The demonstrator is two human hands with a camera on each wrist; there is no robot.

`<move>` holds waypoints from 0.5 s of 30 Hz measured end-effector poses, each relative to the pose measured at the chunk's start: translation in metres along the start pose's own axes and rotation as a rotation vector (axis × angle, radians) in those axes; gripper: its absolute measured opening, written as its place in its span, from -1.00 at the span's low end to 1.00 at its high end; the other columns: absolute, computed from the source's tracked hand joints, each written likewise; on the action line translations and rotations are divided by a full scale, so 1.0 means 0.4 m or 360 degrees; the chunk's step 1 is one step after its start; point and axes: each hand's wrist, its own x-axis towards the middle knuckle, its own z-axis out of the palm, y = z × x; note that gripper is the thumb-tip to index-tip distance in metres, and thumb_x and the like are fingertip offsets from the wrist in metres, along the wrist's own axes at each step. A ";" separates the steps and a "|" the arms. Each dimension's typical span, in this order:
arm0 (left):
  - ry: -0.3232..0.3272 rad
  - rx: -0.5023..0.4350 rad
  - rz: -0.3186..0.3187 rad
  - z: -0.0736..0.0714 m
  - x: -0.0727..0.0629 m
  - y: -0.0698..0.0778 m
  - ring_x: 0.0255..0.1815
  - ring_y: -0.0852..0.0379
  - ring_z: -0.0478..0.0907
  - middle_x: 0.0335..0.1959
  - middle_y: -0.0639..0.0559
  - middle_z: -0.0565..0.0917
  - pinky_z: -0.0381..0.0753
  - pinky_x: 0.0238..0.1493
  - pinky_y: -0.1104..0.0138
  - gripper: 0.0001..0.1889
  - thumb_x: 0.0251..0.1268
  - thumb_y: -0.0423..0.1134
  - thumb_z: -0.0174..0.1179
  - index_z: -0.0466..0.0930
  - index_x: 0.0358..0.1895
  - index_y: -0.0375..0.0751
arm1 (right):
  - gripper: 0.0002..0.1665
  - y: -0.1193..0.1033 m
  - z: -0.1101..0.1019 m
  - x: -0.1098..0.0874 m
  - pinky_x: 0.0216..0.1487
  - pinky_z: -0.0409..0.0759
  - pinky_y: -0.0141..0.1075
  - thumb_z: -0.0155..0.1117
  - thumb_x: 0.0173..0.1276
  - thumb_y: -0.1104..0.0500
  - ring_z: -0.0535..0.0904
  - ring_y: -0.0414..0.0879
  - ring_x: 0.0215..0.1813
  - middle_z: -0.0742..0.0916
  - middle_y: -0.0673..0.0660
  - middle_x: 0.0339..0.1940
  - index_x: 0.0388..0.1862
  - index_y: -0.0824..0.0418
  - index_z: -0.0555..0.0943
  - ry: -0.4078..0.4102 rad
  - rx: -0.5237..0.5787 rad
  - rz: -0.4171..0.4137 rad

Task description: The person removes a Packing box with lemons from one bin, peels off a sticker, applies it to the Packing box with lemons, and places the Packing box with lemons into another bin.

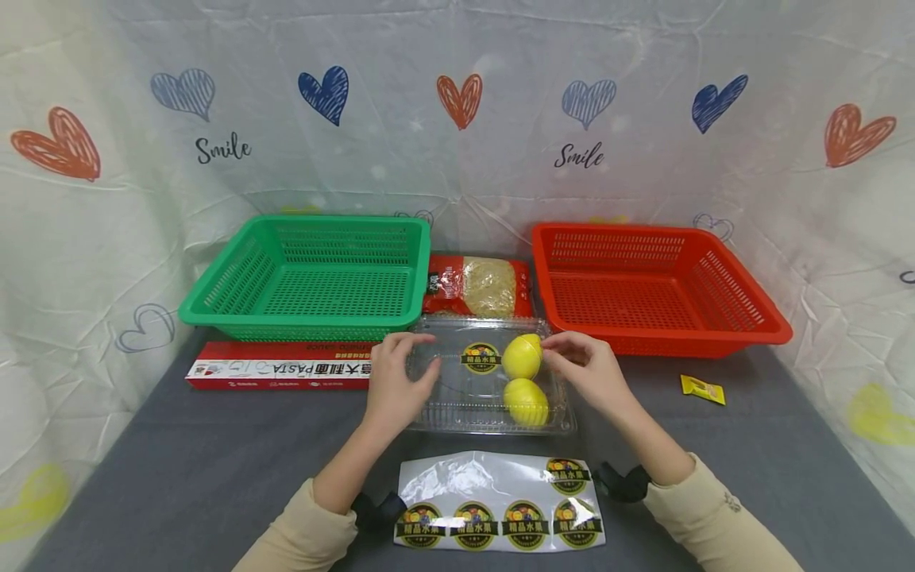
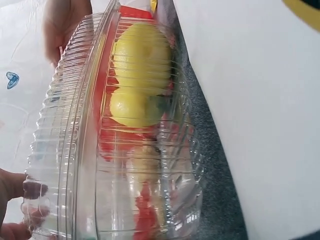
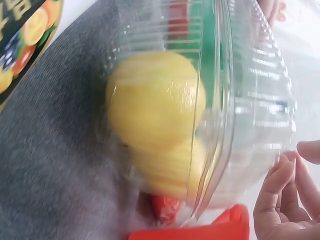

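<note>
A clear plastic clamshell box (image 1: 457, 393) lies with its lid down in the middle of the table. Two yellow lemons (image 1: 523, 357) show through the plastic on its right side. A round black and gold sticker (image 1: 481, 358) is on the lid. At the box's left edge is my left hand (image 1: 400, 381), thumb and fingers spread apart, fingertips at the lid. My right hand (image 1: 589, 372) is at the upper right of the lid, fingers loosely bent. In the right wrist view, its fingertips (image 3: 281, 172) are right at the lid's ribbed side, thumb apart from them.
In front lies a sticker sheet (image 1: 472, 485) with several round labels. A green basket (image 1: 307, 322) stands back left, a red basket (image 1: 672, 342) back right, with a noodle bag (image 1: 493, 286) between. A pasta box (image 1: 279, 369) lies left, a small yellow packet (image 1: 703, 389) right.
</note>
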 end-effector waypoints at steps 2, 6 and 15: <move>-0.0012 -0.0034 -0.0052 -0.002 -0.004 -0.003 0.03 -0.10 0.24 -0.01 -0.15 0.41 0.30 -0.03 0.00 -0.62 0.05 -0.29 0.28 0.53 0.01 -0.20 | -0.69 0.006 -0.009 -0.002 -0.33 0.58 -0.29 0.24 0.26 0.17 0.57 -0.08 -0.37 0.65 0.26 -0.27 -0.11 0.37 0.57 0.0015 0.0011 0.0014; -0.0040 -0.0085 -0.0130 -0.004 -0.010 -0.011 0.05 -0.13 0.19 0.05 -0.18 0.33 0.28 -0.01 -0.02 -0.52 0.06 -0.28 0.26 0.43 0.12 -0.20 | -0.69 0.020 -0.028 -0.006 -0.29 0.60 -0.27 0.23 0.27 0.18 0.59 -0.09 -0.36 0.65 0.26 -0.26 -0.10 0.37 0.57 0.0045 0.0025 0.0025; -0.0132 -0.0195 -0.0210 -0.006 -0.015 -0.032 0.19 -0.15 0.18 0.13 -0.19 0.29 0.22 0.12 -0.10 -0.51 0.14 -0.30 0.21 0.36 0.17 -0.21 | -0.64 0.039 -0.062 -0.022 -0.29 0.59 -0.32 0.22 0.28 0.21 0.58 -0.13 -0.37 0.66 0.22 -0.27 -0.03 0.42 0.52 0.0111 0.0070 0.0050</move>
